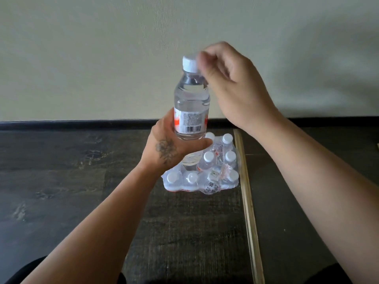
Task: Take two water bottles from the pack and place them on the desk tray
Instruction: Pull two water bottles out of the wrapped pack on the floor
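A clear water bottle (191,103) with a white cap and a red-and-white label is held upright in the air above the pack. My left hand (168,144) grips its lower part from the left. My right hand (231,83) is at the bottle's neck and cap, fingers curled against them from the right; it is slightly blurred. Below, the shrink-wrapped pack (202,173) of several white-capped bottles lies on the dark floor, its plastic torn open on top. No tray is in view.
The dark wood-look floor (61,171) runs to a black skirting board (71,123) under a pale wall. A thin light wooden strip (246,191) lies along the floor just right of the pack.
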A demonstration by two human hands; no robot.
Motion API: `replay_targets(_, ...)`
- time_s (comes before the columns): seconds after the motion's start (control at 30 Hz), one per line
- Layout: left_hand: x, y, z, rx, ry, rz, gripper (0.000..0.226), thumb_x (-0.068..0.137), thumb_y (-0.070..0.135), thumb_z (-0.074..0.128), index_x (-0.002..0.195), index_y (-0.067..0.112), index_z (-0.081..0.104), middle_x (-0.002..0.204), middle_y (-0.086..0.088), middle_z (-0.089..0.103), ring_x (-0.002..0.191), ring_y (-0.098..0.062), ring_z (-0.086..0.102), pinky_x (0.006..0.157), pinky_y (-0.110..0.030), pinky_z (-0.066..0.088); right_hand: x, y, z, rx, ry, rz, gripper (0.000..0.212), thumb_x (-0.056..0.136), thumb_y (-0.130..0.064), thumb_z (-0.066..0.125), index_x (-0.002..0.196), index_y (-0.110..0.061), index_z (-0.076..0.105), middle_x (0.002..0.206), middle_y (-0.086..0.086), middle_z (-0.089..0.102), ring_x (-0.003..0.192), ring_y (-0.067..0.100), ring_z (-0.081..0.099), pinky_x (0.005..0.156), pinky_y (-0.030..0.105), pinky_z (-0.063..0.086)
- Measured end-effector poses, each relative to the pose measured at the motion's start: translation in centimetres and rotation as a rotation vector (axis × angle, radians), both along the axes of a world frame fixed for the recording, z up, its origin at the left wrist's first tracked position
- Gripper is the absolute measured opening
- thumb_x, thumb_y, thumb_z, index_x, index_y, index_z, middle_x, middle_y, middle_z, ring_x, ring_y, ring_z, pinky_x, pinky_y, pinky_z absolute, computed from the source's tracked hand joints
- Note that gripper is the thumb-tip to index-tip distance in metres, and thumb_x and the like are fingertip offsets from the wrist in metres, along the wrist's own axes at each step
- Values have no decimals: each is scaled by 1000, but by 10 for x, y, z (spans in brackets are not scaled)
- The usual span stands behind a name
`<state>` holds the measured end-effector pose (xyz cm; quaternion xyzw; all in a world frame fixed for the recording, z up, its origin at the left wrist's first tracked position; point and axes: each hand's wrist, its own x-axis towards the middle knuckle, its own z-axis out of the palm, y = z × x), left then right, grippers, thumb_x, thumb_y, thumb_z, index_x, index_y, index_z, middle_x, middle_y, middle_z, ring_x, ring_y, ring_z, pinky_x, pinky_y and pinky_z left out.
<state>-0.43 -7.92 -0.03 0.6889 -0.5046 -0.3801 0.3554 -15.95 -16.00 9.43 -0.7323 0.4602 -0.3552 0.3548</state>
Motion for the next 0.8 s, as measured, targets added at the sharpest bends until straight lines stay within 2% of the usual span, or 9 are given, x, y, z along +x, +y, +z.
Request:
replay_targets(0.1, 5, -3, 0, 3, -11, 12, 65, 59, 61, 97, 113, 34, 73, 97, 14, 85, 87, 1, 81, 83, -32, 68, -6, 5, -42, 135, -45, -148, 35, 111, -41, 41, 108, -16, 65, 92, -8, 76, 79, 13, 75, 75, 39, 60)
replay_targets(0.17, 10, -6, 1, 1, -12, 19, 67, 59, 61, 96, 114, 32, 73, 98, 13, 85, 88, -1, 81, 84, -34, 69, -18, 12, -81, 194, 222, -128, 23, 110, -34, 48, 109, -18, 64, 98, -7, 76, 84, 20, 75, 77, 44, 61)
replay_targets(0.23, 13, -9, 1, 0, -9, 25, 67, 59, 60, 95, 114, 30, 73, 98, 12, 85, 88, -2, 81, 84, -35, 69, -29, 27, -118, 188, 583, -36, 16, 106, -33, 57, 112, -21, 65, 106, -4, 74, 94, 21, 72, 78, 40, 58)
replay_targets(0.27, 14, -10, 1, 2, -4, 32, 67, 58, 59, 95, 114, 30, 73, 97, 12, 84, 87, -2, 81, 84, -34, 69, -32, 34, -134, 152, 691, -11, 17, 103, -33, 60, 113, -20, 65, 106, -1, 74, 94, 22, 71, 76, 38, 57)
replay_targets(0.37, 16, -11, 0, 5, 4, 36, 70, 57, 62, 94, 117, 31, 71, 99, 13, 84, 88, 0, 81, 80, -25, 66, -33, 50, -166, 3, 895, 40, 27, 97, -35, 70, 114, -14, 67, 98, 5, 76, 86, 25, 71, 67, 34, 55)
replay_targets(0.47, 16, -11, 0, -2, -15, 6, 72, 59, 65, 92, 120, 33, 70, 101, 15, 82, 89, 2, 79, 78, -20, 64, -29, 55, -182, -71, 1051, 55, 43, 91, -52, 74, 114, -15, 70, 98, 4, 79, 87, 25, 73, 78, 36, 57)
replay_targets(0.57, 15, -10, 1, -8, -17, -10, 75, 58, 68, 90, 121, 34, 69, 102, 17, 81, 89, 4, 79, 78, -18, 63, -25, 53, -189, -104, 1113, 77, 46, 92, -56, 72, 115, -16, 70, 98, 4, 81, 87, 26, 75, 81, 39, 56)
replay_targets(0.63, 15, -10, -1, -1, -5, -10, 69, 62, 61, 95, 120, 35, 68, 100, 17, 81, 89, 6, 78, 76, -18, 61, -24, 48, -188, -82, 1106, 92, 44, 92, -53, 74, 111, -14, 68, 96, 7, 81, 85, 27, 75, 78, 39, 55)
replay_targets(0.8, 15, -12, -2, 20, 2, -22, 63, 66, 51, 100, 119, 36, 67, 100, 17, 81, 90, 10, 75, 76, -17, 60, -31, 41, -172, -9, 957, 85, 43, 96, -44, 74, 120, -11, 64, 101, 9, 77, 89, 28, 74, 67, 35, 54)
